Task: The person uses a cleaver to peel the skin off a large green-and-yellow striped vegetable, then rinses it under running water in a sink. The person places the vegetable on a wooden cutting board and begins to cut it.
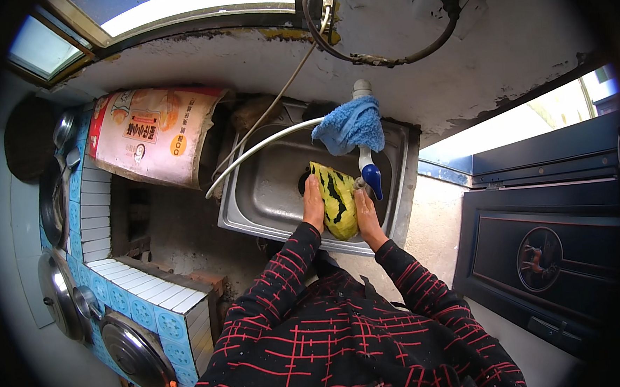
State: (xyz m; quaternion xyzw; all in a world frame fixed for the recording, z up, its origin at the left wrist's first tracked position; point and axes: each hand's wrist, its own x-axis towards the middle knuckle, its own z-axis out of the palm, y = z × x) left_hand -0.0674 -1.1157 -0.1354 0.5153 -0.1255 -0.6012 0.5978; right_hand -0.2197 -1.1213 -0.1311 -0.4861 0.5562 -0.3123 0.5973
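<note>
A piece of yellow-green gourd or squash (337, 205) with dark green stripes is held over the stainless steel sink (268, 195). My left hand (313, 204) presses against its left side and my right hand (368, 214) against its right side. The water tap (372, 182), with a blue lever, reaches down beside the upper right of the gourd, close to my right fingers. Around the tap's pipe hangs a blue cloth (351, 125). The drain hole shows partly behind my left fingertips. Whether water is running cannot be made out.
A white hose (265, 143) curves over the sink's left side. A printed cardboard box (154, 136) stands left of it. Pot lids (134, 352) lie on the blue-tiled stove (139, 302) at lower left. A dark door (540, 265) stands at right. A cable (376, 59) loops above.
</note>
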